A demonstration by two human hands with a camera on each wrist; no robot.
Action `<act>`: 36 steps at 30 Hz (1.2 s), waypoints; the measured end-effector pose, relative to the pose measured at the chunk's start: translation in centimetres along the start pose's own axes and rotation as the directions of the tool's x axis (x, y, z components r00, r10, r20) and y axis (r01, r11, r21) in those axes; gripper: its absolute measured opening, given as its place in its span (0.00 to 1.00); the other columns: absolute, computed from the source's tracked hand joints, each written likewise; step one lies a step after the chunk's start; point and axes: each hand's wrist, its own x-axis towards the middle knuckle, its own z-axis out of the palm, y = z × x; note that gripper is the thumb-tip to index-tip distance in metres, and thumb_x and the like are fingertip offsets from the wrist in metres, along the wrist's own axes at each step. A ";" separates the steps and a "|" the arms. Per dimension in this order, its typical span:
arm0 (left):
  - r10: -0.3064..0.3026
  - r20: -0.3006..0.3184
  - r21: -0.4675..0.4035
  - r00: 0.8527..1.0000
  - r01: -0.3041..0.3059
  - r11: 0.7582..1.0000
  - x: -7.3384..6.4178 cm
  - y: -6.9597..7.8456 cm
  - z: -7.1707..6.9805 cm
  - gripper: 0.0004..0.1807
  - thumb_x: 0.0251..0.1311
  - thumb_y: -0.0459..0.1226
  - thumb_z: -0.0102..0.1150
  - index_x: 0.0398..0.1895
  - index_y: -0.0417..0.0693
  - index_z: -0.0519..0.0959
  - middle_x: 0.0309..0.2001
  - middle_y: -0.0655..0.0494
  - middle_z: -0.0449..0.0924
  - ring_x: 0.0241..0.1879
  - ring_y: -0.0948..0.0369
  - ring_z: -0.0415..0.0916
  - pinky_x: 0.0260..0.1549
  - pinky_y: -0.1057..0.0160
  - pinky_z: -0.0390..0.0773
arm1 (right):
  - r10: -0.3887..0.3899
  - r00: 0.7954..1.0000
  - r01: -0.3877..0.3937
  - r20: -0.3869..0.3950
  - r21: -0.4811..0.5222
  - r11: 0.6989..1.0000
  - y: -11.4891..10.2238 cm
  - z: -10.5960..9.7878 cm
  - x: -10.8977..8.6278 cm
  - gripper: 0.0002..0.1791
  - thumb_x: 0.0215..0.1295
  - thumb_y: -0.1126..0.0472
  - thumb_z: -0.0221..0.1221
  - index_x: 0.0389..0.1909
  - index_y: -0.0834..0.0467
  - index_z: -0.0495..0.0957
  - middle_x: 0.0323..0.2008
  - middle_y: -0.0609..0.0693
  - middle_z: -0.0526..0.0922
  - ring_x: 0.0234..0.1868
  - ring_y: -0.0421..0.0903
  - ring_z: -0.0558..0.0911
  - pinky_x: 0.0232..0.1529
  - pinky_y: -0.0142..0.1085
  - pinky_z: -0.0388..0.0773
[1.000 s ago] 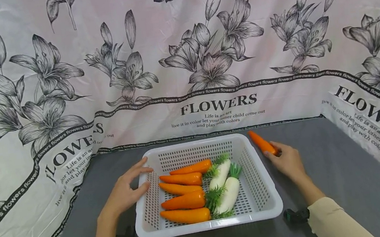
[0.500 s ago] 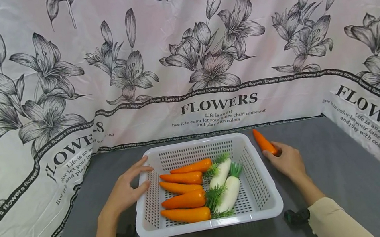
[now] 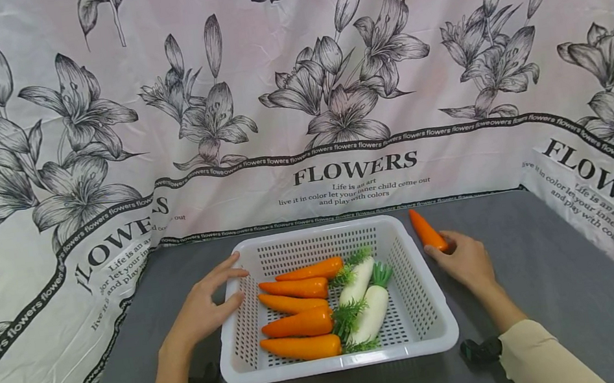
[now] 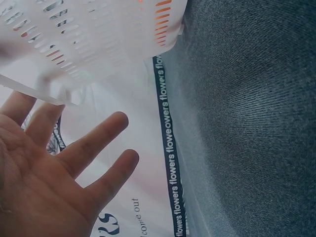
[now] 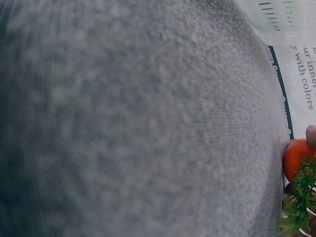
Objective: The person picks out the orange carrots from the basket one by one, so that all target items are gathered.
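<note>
A white plastic basket (image 3: 339,362) stands on the grey table. Inside it, several orange carrots (image 3: 299,325) lie with tips to the left, beside two white radishes (image 3: 373,316) with green tops. My left hand (image 3: 200,311) rests on the basket's left rim with fingers spread; the left wrist view shows two straight fingers (image 4: 101,143) below the rim. Right of the basket, my right hand (image 3: 467,260) pinches another carrot (image 3: 427,231) near its leafy end, its tip pointing away from me. In the right wrist view its green leaves (image 5: 301,197) show by the palm.
A white cloth printed with flowers and lettering (image 3: 352,178) hangs behind the table and along both sides. The grey tabletop (image 3: 539,250) extends to the right of my right hand. A dark wrist strap (image 3: 479,350) sits on each arm.
The carrot in my right hand has swung slightly right, away from the basket's rim, then stayed put. My left hand and the vegetables in the basket have kept their places.
</note>
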 end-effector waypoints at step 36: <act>0.025 0.000 -0.004 1.000 -0.025 1.000 -0.1 0.1 -0.2 0.21 0.64 0.41 0.63 0.61 0.55 0.81 0.79 0.57 0.61 0.77 0.43 0.59 0.66 0.30 0.64 | -0.256 0.965 0.251 0.048 0.095 0.963 -4.6 -5.7 3.5 0.35 0.73 0.42 0.56 0.73 0.58 0.68 0.61 0.69 0.79 0.56 0.67 0.80 0.51 0.64 0.77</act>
